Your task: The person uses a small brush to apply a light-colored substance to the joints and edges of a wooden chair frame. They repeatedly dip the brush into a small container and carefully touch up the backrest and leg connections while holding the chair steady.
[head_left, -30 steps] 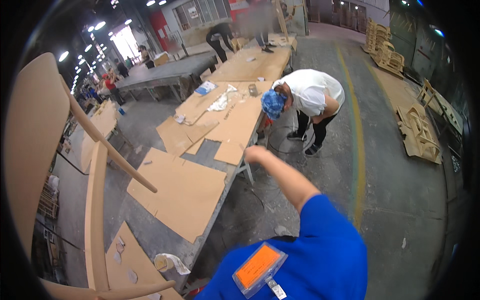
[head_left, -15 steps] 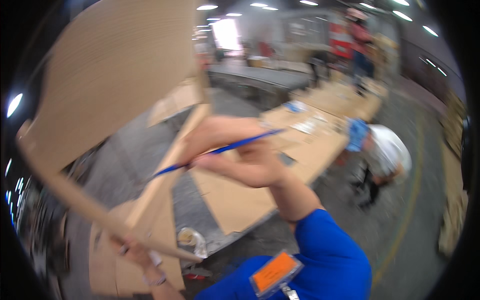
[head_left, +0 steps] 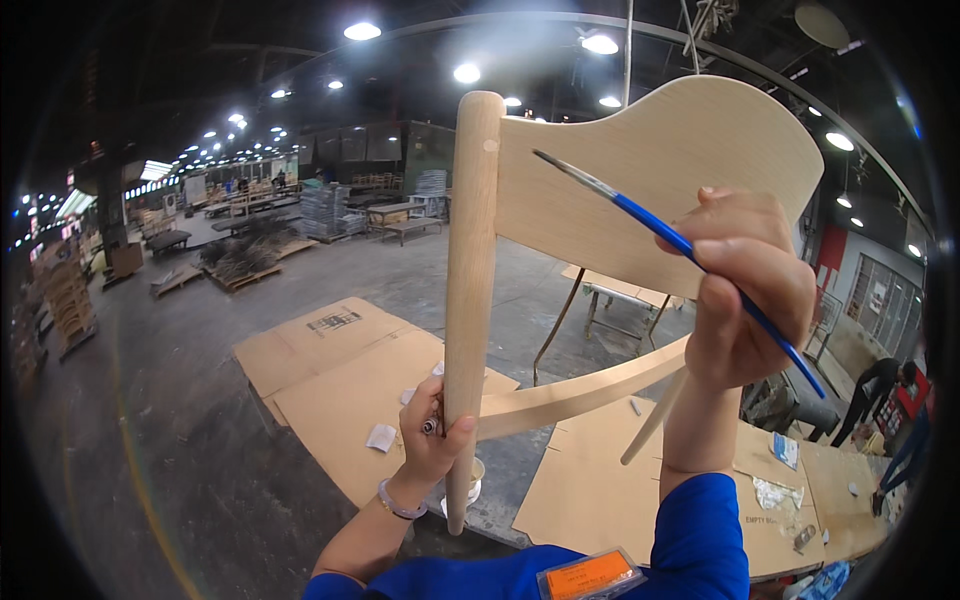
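Observation:
My left hand (head_left: 430, 442) is closed around the lower part of the round left post of a pale wooden chair back (head_left: 640, 170), which stands upright in front of me. A broad curved panel forms its top, and a narrower curved rail (head_left: 585, 388) crosses lower down. In my right hand (head_left: 748, 285) is a thin paintbrush (head_left: 642, 214) with a blue handle, pinched between thumb and fingers. Its dark tip points up and left, in front of the panel near the left post; whether it touches the wood I cannot tell.
Brown cardboard sheets (head_left: 345, 390) cover the worktables below. A white container (head_left: 474, 486) stands just behind the post's lower end. Crumpled plastic (head_left: 775, 494) lies on the cardboard at right, and a person (head_left: 872, 395) bends over farther right. Stacked goods and pallets stand far left.
My view has swung left, and the chair back now stands upright ahead of me. The brush has turned, its tip now up beside the panel. Both hands keep their holds.

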`<control>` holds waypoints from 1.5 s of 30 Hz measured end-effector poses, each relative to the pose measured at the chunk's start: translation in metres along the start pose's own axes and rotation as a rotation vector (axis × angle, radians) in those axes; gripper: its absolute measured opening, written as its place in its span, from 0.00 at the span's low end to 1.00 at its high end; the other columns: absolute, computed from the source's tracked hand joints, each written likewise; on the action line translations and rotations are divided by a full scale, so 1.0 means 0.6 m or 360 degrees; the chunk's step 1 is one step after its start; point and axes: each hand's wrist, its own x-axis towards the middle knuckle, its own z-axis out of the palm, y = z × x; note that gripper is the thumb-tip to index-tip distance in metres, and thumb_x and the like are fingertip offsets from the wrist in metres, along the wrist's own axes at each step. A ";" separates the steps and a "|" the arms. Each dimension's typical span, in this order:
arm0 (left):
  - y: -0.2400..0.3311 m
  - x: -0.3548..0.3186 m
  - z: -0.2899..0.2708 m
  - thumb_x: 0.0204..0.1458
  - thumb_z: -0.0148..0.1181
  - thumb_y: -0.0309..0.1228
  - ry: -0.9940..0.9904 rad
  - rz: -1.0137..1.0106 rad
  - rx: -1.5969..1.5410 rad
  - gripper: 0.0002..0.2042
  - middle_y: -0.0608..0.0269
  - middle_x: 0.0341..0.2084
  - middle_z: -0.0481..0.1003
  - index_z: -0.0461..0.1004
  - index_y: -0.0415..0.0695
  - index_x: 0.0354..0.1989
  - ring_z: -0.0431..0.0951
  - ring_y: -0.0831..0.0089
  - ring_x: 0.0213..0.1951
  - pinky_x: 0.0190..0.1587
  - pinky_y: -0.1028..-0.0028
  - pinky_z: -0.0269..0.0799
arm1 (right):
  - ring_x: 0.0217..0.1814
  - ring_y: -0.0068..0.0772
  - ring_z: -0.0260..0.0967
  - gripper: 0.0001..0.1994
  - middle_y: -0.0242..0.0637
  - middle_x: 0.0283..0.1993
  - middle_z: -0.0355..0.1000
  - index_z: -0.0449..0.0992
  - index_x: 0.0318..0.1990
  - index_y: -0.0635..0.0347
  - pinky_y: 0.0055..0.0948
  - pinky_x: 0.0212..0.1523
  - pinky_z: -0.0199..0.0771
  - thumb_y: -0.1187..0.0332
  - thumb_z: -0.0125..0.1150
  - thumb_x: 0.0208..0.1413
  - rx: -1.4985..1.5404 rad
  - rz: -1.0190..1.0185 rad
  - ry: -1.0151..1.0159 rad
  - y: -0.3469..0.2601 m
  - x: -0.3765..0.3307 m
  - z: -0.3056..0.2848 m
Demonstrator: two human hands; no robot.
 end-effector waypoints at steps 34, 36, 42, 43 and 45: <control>0.002 0.002 -0.046 0.57 0.73 0.40 0.0012 0.0016 0.0157 0.26 0.65 0.31 0.79 0.75 0.32 0.54 0.73 0.84 0.29 0.30 0.81 0.66 | 0.34 0.31 0.79 0.11 0.37 0.33 0.85 0.83 0.35 0.56 0.33 0.41 0.77 0.78 0.76 0.44 -0.0029 -0.0112 0.0039 0.043 0.003 0.070; 0.003 0.002 -0.049 0.57 0.73 0.40 0.0016 0.0006 0.0132 0.26 0.65 0.31 0.79 0.75 0.32 0.55 0.73 0.84 0.29 0.30 0.81 0.66 | 0.34 0.32 0.79 0.11 0.37 0.33 0.85 0.83 0.36 0.56 0.33 0.41 0.77 0.78 0.76 0.44 -0.0033 -0.0126 0.0032 0.043 0.005 0.072; 0.007 0.004 -0.062 0.57 0.73 0.39 0.0003 -0.0004 0.0126 0.25 0.63 0.33 0.80 0.75 0.32 0.55 0.75 0.83 0.31 0.32 0.81 0.69 | 0.33 0.33 0.79 0.11 0.37 0.33 0.85 0.83 0.35 0.56 0.34 0.41 0.77 0.78 0.77 0.43 -0.0013 -0.0139 0.0060 0.045 0.006 0.085; 0.007 0.004 -0.063 0.57 0.73 0.39 0.0002 -0.0006 0.0134 0.25 0.62 0.33 0.80 0.75 0.31 0.55 0.75 0.82 0.31 0.32 0.81 0.69 | 0.33 0.33 0.79 0.11 0.37 0.33 0.85 0.83 0.35 0.57 0.34 0.41 0.77 0.78 0.77 0.43 0.0001 -0.0132 0.0067 0.045 0.006 0.087; 0.007 0.005 -0.066 0.58 0.73 0.39 0.0009 0.0006 0.0129 0.25 0.62 0.33 0.80 0.75 0.31 0.54 0.75 0.82 0.31 0.32 0.81 0.69 | 0.33 0.33 0.78 0.11 0.37 0.33 0.85 0.83 0.35 0.57 0.35 0.40 0.77 0.78 0.77 0.43 -0.0010 -0.0137 0.0069 0.044 0.006 0.091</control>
